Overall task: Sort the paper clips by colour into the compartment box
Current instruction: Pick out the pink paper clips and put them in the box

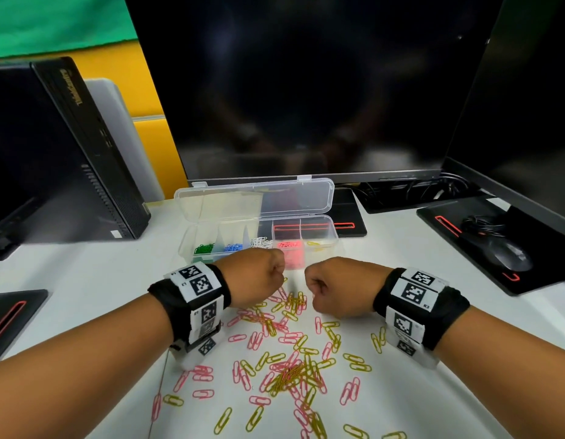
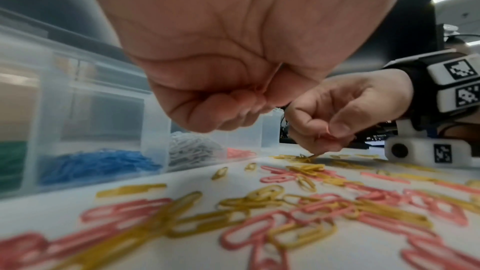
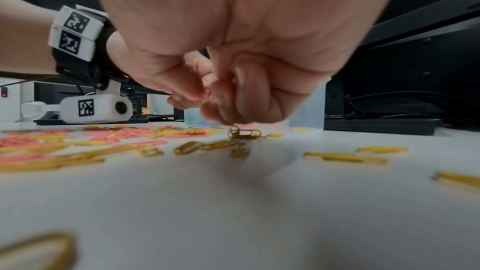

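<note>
1. Nearest, pink and yellow paper clips [image 1: 284,372] lie mixed and loose on the white tabletop [image 1: 85,280], still unsorted.
2. Beyond them, the right hand [image 1: 333,288] pinches a yellow clip [image 3: 244,133] at the heap's far edge; the left hand [image 1: 254,277] is curled closed, contents hidden.
3. Farthest, the open compartment box [image 1: 334,239] holds green, blue, white, pink and yellow clips separately, within easy reach.

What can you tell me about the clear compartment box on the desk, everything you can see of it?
The compartment box is clear plastic, long and shallow, and stands on the white desk before the monitor. Its hinged lid, with two clasps, is open and leans back. Dividers split it into a row holding, left to right, green, blue, white, pink and a few yellow clips. Neither hand visibly touches it.
</note>
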Tool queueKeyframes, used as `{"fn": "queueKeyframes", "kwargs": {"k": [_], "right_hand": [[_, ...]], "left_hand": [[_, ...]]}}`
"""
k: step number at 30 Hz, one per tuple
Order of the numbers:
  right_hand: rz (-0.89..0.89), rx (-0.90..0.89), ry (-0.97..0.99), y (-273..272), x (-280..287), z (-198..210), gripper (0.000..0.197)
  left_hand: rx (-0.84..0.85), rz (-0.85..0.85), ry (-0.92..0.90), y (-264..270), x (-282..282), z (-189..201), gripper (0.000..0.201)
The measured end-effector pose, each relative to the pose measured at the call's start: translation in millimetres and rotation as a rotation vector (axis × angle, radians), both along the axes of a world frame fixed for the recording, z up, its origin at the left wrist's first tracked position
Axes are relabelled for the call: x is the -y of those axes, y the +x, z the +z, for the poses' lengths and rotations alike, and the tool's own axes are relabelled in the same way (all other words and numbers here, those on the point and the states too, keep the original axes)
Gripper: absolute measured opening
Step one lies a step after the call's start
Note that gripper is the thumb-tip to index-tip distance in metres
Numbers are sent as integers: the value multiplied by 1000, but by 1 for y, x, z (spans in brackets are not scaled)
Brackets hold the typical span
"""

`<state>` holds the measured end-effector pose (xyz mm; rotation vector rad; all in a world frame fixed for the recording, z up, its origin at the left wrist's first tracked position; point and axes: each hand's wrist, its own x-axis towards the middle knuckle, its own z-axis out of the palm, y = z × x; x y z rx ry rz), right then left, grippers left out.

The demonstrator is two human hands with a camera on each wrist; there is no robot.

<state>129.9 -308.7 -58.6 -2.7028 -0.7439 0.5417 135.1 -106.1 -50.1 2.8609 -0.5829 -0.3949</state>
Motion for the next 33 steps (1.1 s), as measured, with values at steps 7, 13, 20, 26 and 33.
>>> {"fn": "queueKeyframes", "kwargs": {"k": [7,13,20,26,33], "right_hand": [[-27,-9,51,0,-1,8,18],[-14,-40,-12,-3,-2,10,39],[2,24,-27,-3,-1,11,41],[8,41,-38,-1,-1,8,43],[31,67,-62,-2,0,8,47]], "left_hand": [[12,-20,115,-4,-5,1,35],[69,-39,163,-5,-6,-2,15],[68,-139,143,-8,-11,-4,28],[159,-168,221,-12,-7,-11,16],[-14,67,-77,-4,-17,-2,30]]}}
